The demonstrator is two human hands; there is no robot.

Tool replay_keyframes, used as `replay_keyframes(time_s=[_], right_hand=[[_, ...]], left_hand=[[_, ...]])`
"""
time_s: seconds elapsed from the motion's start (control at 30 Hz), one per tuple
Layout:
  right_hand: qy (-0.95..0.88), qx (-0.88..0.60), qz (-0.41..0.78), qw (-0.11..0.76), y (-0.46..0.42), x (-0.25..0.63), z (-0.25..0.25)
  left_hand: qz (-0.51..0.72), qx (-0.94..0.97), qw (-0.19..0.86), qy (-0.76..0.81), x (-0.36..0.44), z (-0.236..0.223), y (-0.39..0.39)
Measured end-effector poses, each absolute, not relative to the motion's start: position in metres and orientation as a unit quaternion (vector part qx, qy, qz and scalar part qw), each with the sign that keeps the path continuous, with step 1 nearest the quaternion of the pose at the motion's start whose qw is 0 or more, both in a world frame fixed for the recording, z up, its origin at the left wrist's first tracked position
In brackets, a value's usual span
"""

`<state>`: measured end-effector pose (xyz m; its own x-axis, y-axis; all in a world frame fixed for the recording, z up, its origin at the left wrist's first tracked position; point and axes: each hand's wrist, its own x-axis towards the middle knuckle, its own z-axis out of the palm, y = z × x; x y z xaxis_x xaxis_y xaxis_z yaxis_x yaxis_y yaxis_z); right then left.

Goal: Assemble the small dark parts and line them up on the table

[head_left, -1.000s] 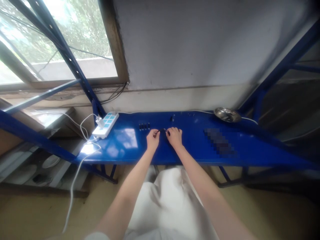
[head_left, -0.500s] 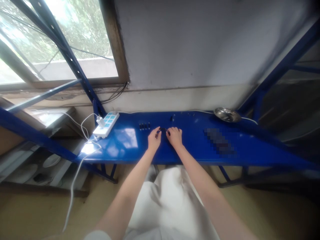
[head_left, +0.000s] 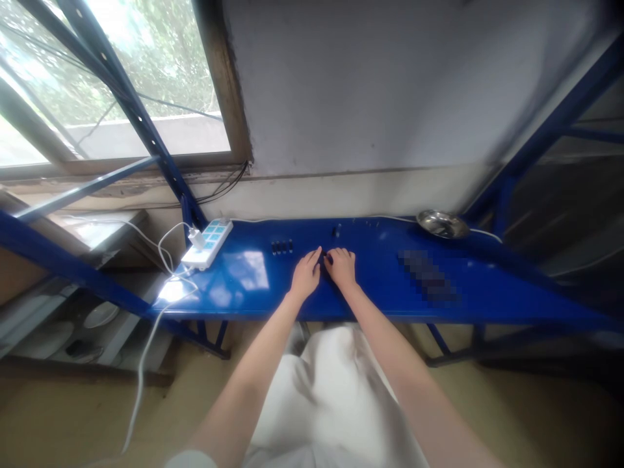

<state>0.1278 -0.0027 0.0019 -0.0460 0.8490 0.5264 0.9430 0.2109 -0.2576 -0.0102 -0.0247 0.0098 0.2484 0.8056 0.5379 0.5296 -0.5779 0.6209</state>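
My left hand [head_left: 306, 274] is at the middle of the blue table, its index finger and thumb closed about the near end of a small black piece [head_left: 324, 256]. Against its other side, my right hand [head_left: 342, 265] has its fingers curled and pressed round the piece. Fingers cover most of it, so its kind cannot be made out. Left of my hands stands a short row of several small dark cylinders with pale ends [head_left: 282, 247]. Behind the hands lies a small dark-and-clear part [head_left: 336, 231].
A white power strip [head_left: 208, 244] with a plug and cable lies at the left end of the blue table [head_left: 370, 299]. Tiny bits [head_left: 373, 224] lie near the wall. At the back right is a shiny metal bowl [head_left: 442, 223]; a blurred-out dark object [head_left: 429, 276] lies in front.
My left hand has moved right and slightly forward, closing the gap to my right hand. More of the black piece is now covered. My right hand stays in place.
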Motion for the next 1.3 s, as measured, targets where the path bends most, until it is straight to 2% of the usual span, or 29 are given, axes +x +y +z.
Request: replay_keyframes(time_s=[0.23,0.5,0.7,1.3], right_hand=[[-0.726,-0.613,-0.087,0.298,-0.0032,0.1280,0.0019],[-0.744,-0.575,-0.118,0.318,-0.0029,0.1278,0.0011],[-0.755,-0.558,-0.126,0.321,-0.0050,0.1261,0.0047],[-0.776,-0.538,-0.142,0.299,-0.0057,0.1259,0.0059]], left_hand=[[0.418,0.784,0.121,0.443,-0.0109,0.0104,-0.0253],[0.482,0.747,0.067,0.453,-0.0102,0.0105,-0.0240],[0.513,0.721,0.076,0.459,-0.0109,0.0082,-0.0227],[0.495,0.724,0.097,0.471,-0.0120,0.0069,-0.0220]])
